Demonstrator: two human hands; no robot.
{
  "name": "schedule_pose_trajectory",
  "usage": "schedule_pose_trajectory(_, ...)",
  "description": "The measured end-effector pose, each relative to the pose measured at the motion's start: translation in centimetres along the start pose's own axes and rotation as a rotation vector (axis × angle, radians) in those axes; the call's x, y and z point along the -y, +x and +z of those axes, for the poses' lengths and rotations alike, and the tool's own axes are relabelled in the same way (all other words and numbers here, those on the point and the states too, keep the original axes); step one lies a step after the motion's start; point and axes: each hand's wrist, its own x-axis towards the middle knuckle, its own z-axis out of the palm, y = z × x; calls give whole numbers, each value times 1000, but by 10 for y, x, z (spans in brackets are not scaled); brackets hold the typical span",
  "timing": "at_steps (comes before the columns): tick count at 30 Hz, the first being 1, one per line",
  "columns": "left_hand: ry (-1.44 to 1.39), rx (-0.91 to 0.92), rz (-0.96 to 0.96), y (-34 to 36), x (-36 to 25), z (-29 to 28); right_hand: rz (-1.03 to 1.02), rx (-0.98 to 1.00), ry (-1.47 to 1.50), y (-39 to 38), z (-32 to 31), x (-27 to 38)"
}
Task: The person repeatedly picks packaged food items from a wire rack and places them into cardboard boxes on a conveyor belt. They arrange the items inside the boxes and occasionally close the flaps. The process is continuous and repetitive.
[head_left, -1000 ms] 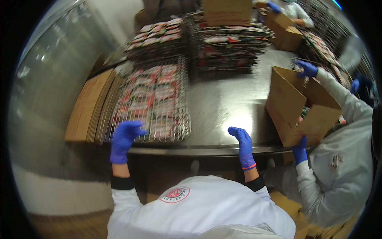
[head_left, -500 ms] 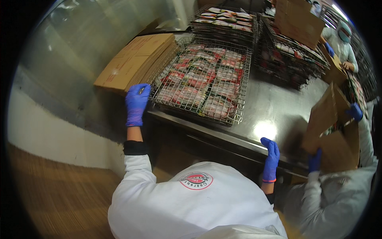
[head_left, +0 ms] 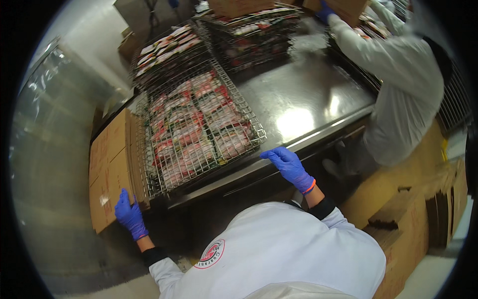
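My left hand, in a blue glove, is at the near edge of a stack of flat cardboard cartons. Its forefinger and thumb are apart and nothing shows between them; part of its fingers is hard to see. My right hand, also gloved in blue, hovers past the table's front edge with its fingers stretched toward the left, holding nothing. Between the two hands lies a wire mesh basket covering rows of red and white packages. The basket's near right corner is close to my right fingertips.
More wire racks of packages stand behind, one bearing a cardboard box. A co-worker in white leans over the steel table at the right, handling a box. Cardboard stacks stand at lower right.
My view has swung to the right. My left hand has gone from the basket's near left corner to the carton stack; my right hand has risen toward the basket. The co-worker's box has moved farther away.
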Motion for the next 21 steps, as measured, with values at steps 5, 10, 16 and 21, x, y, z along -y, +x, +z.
schedule_pose_trajectory(5, -32, -459, 32, 74, -8, -64, 10, -60, -81, -8, -10, 12)
schedule_pose_trajectory(10, 94, -732, -757, 99, 15, -151, -11, -74, -73, -8, -26, 10)
schedule_pose_trajectory(16, 5, -1055, -479, 87, 13, -186, -62, -77, -39, 0, -70, 4)
schedule_pose_trajectory(21, -834, -1103, -470, 131, -144, -223, -144, -85, 27, 14, -133, -12)
